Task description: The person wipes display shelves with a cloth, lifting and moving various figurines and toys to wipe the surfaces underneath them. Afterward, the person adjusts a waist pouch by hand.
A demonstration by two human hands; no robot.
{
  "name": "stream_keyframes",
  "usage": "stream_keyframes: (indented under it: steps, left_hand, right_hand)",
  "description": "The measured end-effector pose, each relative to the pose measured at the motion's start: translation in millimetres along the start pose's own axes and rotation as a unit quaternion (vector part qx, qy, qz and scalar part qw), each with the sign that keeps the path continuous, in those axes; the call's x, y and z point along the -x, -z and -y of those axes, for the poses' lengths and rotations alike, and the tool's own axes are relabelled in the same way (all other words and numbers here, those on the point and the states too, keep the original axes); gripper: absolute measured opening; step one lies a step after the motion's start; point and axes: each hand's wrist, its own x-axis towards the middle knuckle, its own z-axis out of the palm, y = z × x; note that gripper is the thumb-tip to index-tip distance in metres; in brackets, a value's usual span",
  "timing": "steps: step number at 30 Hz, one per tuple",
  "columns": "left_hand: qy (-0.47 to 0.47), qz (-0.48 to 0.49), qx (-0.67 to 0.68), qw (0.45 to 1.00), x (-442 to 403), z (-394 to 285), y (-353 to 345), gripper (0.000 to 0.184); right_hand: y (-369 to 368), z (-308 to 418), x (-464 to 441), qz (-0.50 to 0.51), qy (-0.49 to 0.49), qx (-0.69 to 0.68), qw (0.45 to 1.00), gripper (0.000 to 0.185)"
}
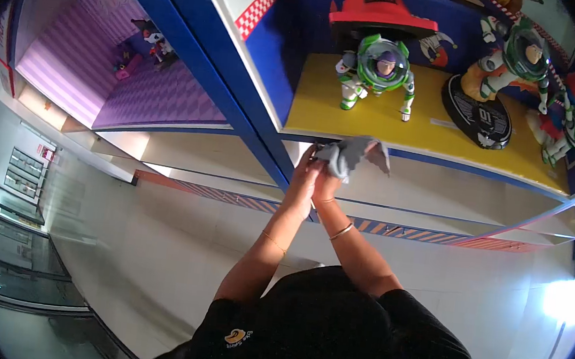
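Close together in front of the yellow shelf's edge are my left hand point(305, 172) and my right hand point(327, 185). A crumpled grey cloth point(354, 158) is bunched in my right hand, with a loose corner hanging out to the right. My left hand is closed beside the cloth; a small dark thing shows at its fingertips, too little of it to name. Above the cloth, on the yellow shelf point(308, 115), a Buzz Lightyear figure point(381, 74) crouches, white and green with a clear dome helmet. The cloth partly covers my fingers.
A second space-ranger figure point(521, 60) stands by a round black base point(478, 114), with another figure point(567, 132) at far right. A red Toy Story piece point(382, 7) rises behind. A blue post point(203, 44) divides off the purple compartment point(163, 100). Lower shelves point(433, 191) run below.
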Motion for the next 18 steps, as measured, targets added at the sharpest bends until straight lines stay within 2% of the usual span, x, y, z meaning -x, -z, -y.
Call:
stream_keyframes:
  steps: [1,2,4,8,12,13,17,18]
  left_hand:
    - [0.001,0.004,0.007,1.000,-3.9,-2.0,16.2,0.045]
    - [0.001,0.007,0.015,1.000,-6.5,-1.8,30.3,0.046]
    - [0.005,-0.052,-0.008,0.999,-7.7,-6.8,47.0,0.039]
    - [-0.013,-0.093,-0.010,0.996,-1.1,-16.4,79.2,0.028]
    - [-0.003,-0.218,0.003,0.976,-2.9,-14.0,103.5,0.025]
    - [-0.002,-0.219,0.006,0.976,-0.2,-21.2,99.1,0.025]
    - [-0.134,-0.251,0.012,0.959,9.6,-61.4,71.7,0.026]
    - [-0.132,-0.252,0.013,0.959,7.2,-65.9,70.5,0.026]
  right_hand:
    - [-6.5,-6.9,12.7,0.018,0.064,0.172,0.983,0.030]
    - [-12.6,-14.6,22.3,0.036,0.126,0.338,0.932,0.060]
    - [-29.1,-11.0,30.4,0.119,0.127,0.257,0.951,0.068]
    - [-56.3,-4.8,42.5,0.152,0.124,0.179,0.964,0.061]
    - [-52.7,-22.7,48.0,0.365,0.166,0.203,0.893,0.056]
    - [-53.0,-20.8,47.8,0.367,0.166,0.205,0.892,0.056]
    - [-61.8,-3.5,33.7,0.379,0.359,0.243,0.818,0.053]
    - [-71.7,8.1,23.1,0.378,0.415,0.285,0.777,0.048]
